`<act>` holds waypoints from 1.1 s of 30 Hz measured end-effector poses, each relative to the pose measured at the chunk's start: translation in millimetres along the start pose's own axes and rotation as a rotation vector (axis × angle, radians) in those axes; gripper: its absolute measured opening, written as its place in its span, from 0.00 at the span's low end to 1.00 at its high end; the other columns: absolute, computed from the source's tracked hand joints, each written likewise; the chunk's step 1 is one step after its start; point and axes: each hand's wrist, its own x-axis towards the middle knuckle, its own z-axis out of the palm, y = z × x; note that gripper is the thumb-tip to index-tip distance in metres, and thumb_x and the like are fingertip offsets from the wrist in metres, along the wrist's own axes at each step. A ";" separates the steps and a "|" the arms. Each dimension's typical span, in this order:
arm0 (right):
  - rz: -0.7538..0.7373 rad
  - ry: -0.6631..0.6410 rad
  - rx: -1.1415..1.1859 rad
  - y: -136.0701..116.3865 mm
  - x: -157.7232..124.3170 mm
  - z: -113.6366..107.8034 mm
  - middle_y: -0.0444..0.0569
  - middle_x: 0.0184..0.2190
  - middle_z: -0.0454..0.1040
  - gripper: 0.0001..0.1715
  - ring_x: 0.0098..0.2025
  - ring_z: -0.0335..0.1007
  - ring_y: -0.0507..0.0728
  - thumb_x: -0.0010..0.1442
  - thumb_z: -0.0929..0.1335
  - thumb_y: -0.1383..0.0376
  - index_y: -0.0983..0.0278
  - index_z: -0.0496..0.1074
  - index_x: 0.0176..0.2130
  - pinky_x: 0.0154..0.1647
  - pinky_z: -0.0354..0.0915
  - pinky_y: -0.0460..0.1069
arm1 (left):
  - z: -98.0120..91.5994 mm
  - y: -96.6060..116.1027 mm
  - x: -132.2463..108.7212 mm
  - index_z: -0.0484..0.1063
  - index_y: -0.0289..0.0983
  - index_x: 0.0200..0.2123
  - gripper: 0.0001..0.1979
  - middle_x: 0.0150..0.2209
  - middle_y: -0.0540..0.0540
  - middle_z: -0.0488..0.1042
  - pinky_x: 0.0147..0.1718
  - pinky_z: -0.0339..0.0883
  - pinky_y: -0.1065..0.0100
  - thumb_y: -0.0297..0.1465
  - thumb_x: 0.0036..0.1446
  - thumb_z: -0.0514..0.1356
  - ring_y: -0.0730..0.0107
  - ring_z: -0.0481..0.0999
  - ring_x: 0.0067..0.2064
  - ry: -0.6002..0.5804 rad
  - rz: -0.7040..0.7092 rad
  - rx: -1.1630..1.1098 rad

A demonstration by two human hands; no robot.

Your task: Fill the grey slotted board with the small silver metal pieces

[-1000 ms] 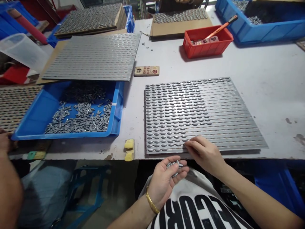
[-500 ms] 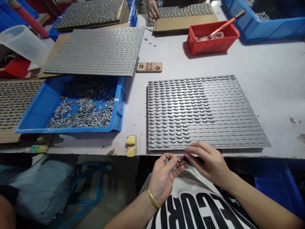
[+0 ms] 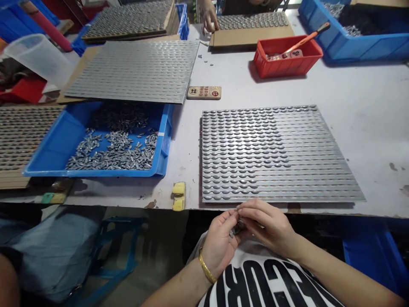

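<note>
Just off the near edge of the table (image 3: 380,123), two hands meet: the left hand (image 3: 217,238) curls around small gray bits (image 3: 232,233), and the right hand (image 3: 271,224) touches it with bent fingers; I cannot tell if those hold one. Bits might fall if the left hand opens. The board (image 3: 315,170) lies by that near edge, so a bump could shake it. Flat table spreads to its right.

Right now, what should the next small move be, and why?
Perhaps the right hand should pinch one of the pieces in the left hand: their fingertips meet there, and the near row on the board appears to stop short of the one behind.
</note>
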 end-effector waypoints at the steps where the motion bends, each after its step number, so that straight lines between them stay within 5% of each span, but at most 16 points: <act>1: 0.007 0.028 -0.031 0.9 -0.7 0.1 0.53 0.41 0.73 0.17 0.42 0.71 0.56 0.61 0.64 0.74 0.62 0.69 0.49 0.42 0.70 0.51 | 0.0 1.2 -0.6 0.73 0.31 0.36 0.06 0.34 0.43 0.74 0.40 0.68 0.65 0.27 0.57 0.59 0.69 0.73 0.36 0.024 -0.008 -0.002; 5: 0.052 0.115 -0.168 7.8 -0.1 -0.4 0.52 0.38 0.73 0.17 0.40 0.71 0.55 0.62 0.64 0.74 0.61 0.70 0.50 0.38 0.70 0.49 | 0.6 7.0 -3.1 0.70 0.30 0.41 0.10 0.41 0.36 0.76 0.45 0.69 0.60 0.23 0.55 0.57 0.61 0.77 0.40 0.130 -0.054 0.025; 16: 0.048 0.072 -0.321 16.4 14.3 16.3 0.49 0.35 0.73 0.09 0.36 0.68 0.53 0.63 0.63 0.72 0.63 0.72 0.40 0.34 0.66 0.47 | -3.8 9.8 -7.2 0.67 0.33 0.41 0.10 0.42 0.38 0.76 0.44 0.70 0.63 0.27 0.55 0.62 0.61 0.78 0.42 0.112 -0.066 0.048; 28: 0.061 0.042 -0.552 13.7 16.6 20.8 0.48 0.30 0.70 0.10 0.33 0.67 0.51 0.63 0.62 0.72 0.64 0.73 0.36 0.34 0.64 0.44 | -5.4 6.0 -7.3 0.67 0.34 0.38 0.11 0.32 0.43 0.76 0.37 0.71 0.66 0.35 0.56 0.62 0.66 0.78 0.34 0.147 -0.010 0.088; 33: 0.069 0.045 -0.456 14.4 16.4 15.2 0.50 0.32 0.72 0.10 0.34 0.68 0.52 0.64 0.62 0.71 0.63 0.73 0.40 0.35 0.66 0.46 | -7.7 1.8 -6.0 0.71 0.32 0.33 0.11 0.23 0.50 0.69 0.25 0.63 0.74 0.34 0.52 0.65 0.78 0.68 0.24 0.155 0.106 0.122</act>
